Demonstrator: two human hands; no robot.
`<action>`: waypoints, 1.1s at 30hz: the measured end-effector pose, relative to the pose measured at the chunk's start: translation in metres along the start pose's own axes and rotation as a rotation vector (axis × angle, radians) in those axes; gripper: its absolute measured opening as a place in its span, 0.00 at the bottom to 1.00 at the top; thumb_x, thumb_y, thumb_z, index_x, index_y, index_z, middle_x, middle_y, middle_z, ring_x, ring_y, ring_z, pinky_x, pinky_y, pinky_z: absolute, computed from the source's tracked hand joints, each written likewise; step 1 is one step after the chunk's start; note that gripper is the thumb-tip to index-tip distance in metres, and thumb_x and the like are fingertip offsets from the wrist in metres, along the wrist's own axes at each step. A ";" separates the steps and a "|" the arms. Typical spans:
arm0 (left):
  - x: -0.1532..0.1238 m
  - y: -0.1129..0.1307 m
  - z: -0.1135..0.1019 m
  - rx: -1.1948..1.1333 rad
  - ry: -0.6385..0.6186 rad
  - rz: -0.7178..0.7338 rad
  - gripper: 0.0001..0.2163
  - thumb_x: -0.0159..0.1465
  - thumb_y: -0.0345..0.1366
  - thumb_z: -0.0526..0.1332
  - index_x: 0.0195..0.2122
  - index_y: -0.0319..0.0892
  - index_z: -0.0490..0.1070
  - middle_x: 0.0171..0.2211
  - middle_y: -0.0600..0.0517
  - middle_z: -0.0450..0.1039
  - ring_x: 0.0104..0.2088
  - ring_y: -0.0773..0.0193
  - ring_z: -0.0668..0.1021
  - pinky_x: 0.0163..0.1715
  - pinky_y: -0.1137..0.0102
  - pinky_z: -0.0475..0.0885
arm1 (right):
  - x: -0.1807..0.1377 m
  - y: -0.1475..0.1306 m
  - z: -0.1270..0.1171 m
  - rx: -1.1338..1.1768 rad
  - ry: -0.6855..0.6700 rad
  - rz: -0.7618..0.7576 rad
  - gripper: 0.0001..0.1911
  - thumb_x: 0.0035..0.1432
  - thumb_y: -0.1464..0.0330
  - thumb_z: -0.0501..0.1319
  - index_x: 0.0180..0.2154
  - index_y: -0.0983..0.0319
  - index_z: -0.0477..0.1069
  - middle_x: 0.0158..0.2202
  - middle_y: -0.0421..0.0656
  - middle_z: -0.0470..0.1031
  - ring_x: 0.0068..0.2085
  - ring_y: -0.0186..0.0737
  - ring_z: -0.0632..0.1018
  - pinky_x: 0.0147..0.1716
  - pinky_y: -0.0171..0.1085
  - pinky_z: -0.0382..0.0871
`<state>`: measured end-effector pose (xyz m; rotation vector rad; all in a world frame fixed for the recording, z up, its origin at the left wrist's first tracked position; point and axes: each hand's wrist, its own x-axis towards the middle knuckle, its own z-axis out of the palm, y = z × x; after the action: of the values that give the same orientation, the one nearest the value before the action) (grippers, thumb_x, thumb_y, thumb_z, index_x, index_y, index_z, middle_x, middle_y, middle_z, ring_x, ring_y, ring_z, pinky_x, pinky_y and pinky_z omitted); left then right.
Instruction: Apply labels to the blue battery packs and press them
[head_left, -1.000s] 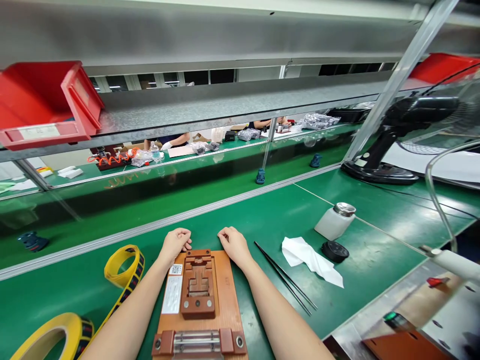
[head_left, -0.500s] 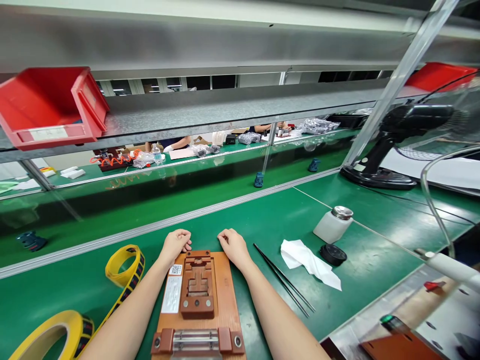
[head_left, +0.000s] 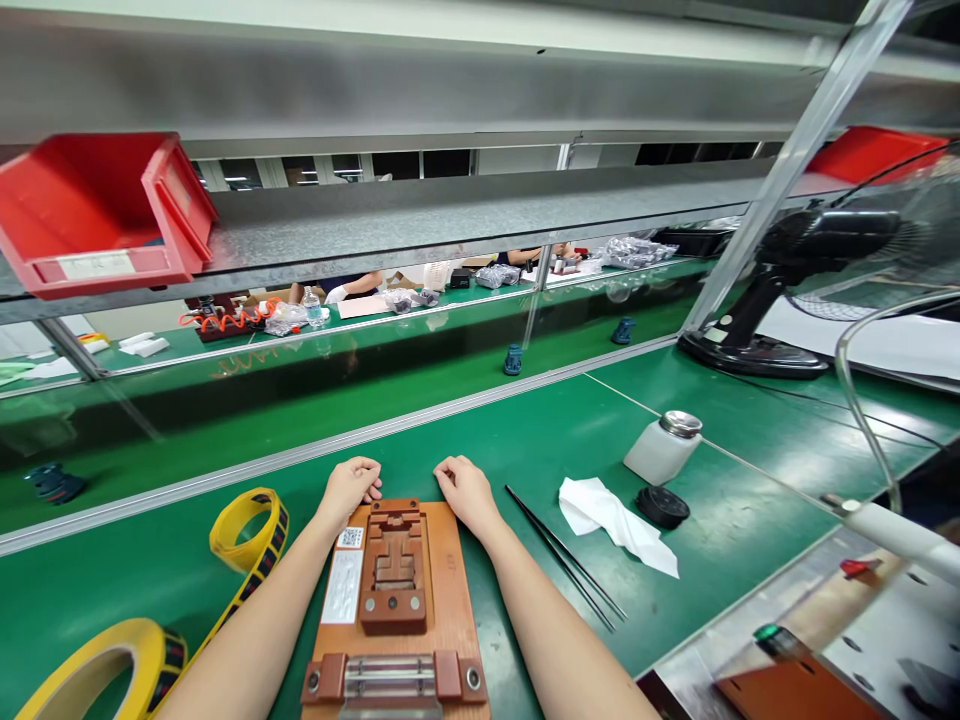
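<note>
The left hand (head_left: 352, 488) and right hand (head_left: 466, 492) curl beside one brown fixture (head_left: 393, 570); their grip cannot be told. Two yellow tape coils (head_left: 226, 530) and one dispenser bottle (head_left: 660, 454) share the tabletop (head_left: 540, 435).

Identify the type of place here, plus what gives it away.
Probably a factory assembly line: a brown fixture sits between the person's forearms, small dark blue parts stand spaced along a green conveyor-like strip, and a red bin sits on the shelf above.

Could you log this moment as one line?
left hand: loosely curled; right hand: loosely curled; near both: brown fixture board; farther right: black tweezers
</note>
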<state>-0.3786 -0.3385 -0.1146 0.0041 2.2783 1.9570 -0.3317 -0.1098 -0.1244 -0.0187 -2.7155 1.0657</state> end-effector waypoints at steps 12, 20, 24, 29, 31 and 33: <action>0.000 0.001 -0.001 0.001 -0.010 0.004 0.19 0.48 0.46 0.72 0.33 0.36 0.75 0.23 0.49 0.75 0.20 0.66 0.77 0.18 0.76 0.67 | 0.000 0.001 0.000 0.008 0.007 -0.007 0.09 0.66 0.72 0.58 0.36 0.61 0.76 0.35 0.43 0.74 0.37 0.38 0.75 0.36 0.33 0.61; -0.002 0.003 -0.001 0.005 -0.005 0.003 0.19 0.48 0.46 0.72 0.33 0.36 0.74 0.23 0.48 0.76 0.20 0.65 0.77 0.19 0.75 0.67 | -0.001 0.000 -0.002 0.015 0.010 -0.009 0.09 0.66 0.72 0.57 0.35 0.61 0.76 0.36 0.43 0.74 0.37 0.38 0.76 0.38 0.34 0.63; -0.003 0.003 -0.001 0.006 -0.003 0.000 0.19 0.47 0.46 0.72 0.33 0.36 0.74 0.23 0.49 0.75 0.20 0.65 0.77 0.19 0.75 0.66 | -0.001 -0.001 -0.002 0.017 0.012 -0.010 0.09 0.66 0.73 0.57 0.35 0.61 0.76 0.36 0.43 0.74 0.37 0.38 0.76 0.38 0.34 0.63; -0.003 0.004 0.000 0.007 0.003 0.001 0.20 0.47 0.47 0.72 0.33 0.36 0.74 0.23 0.49 0.75 0.20 0.66 0.76 0.19 0.75 0.66 | -0.001 -0.002 -0.003 0.022 0.010 -0.005 0.09 0.65 0.73 0.57 0.35 0.61 0.76 0.36 0.43 0.74 0.37 0.38 0.76 0.37 0.33 0.63; -0.003 0.005 0.000 0.004 0.002 0.001 0.20 0.47 0.47 0.72 0.33 0.36 0.74 0.23 0.49 0.75 0.20 0.66 0.76 0.19 0.75 0.66 | -0.001 -0.002 -0.003 0.022 0.010 -0.003 0.09 0.65 0.73 0.57 0.35 0.61 0.76 0.36 0.43 0.74 0.37 0.38 0.76 0.37 0.33 0.63; -0.004 0.005 0.000 0.002 0.000 0.001 0.20 0.47 0.47 0.72 0.33 0.36 0.74 0.23 0.49 0.75 0.20 0.66 0.76 0.19 0.75 0.66 | -0.001 -0.002 -0.003 0.023 0.011 -0.001 0.09 0.65 0.73 0.57 0.35 0.61 0.76 0.36 0.43 0.74 0.37 0.38 0.76 0.37 0.33 0.62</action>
<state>-0.3755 -0.3381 -0.1094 0.0056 2.2812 1.9550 -0.3296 -0.1090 -0.1212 -0.0198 -2.6929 1.0940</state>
